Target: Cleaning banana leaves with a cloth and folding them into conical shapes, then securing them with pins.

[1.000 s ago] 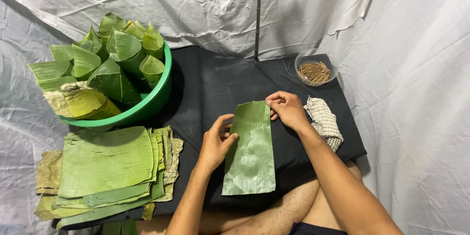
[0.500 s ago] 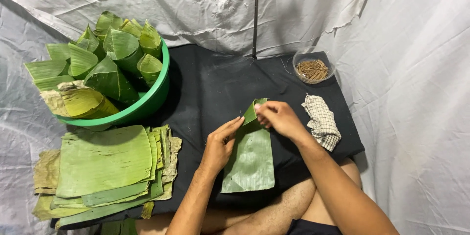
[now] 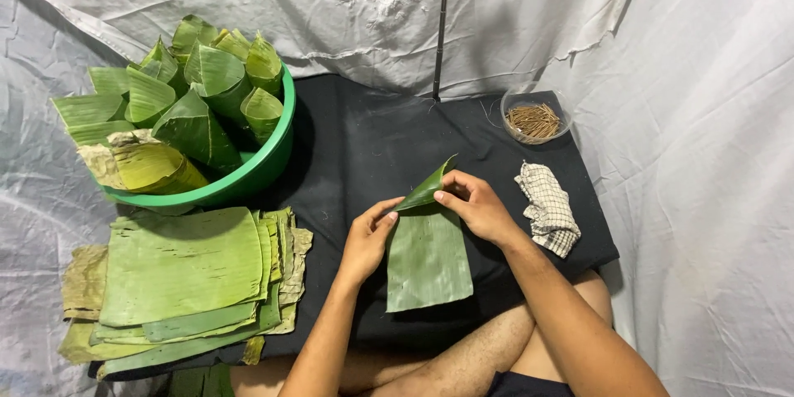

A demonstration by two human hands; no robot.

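A green banana leaf piece point(image 3: 428, 258) lies on the black cloth point(image 3: 372, 141) in front of me. Its far end is folded over toward me, forming a pointed flap. My right hand point(image 3: 477, 208) pinches that flap between thumb and fingers. My left hand point(image 3: 369, 235) holds the leaf's left edge with fingertips near the fold.
A green basin point(image 3: 248, 174) at the back left holds several folded leaf cones. A stack of flat banana leaves point(image 3: 178, 269) lies at the front left. A small bowl of brown sticks point(image 3: 535, 118) and a checked cloth point(image 3: 547, 208) sit at the right. A thin stand pole point(image 3: 440, 29) rises behind.
The leaf lay flat a second ago. My right hand has lifted its far end and folded it toward me; my left hand has shifted to the fold.
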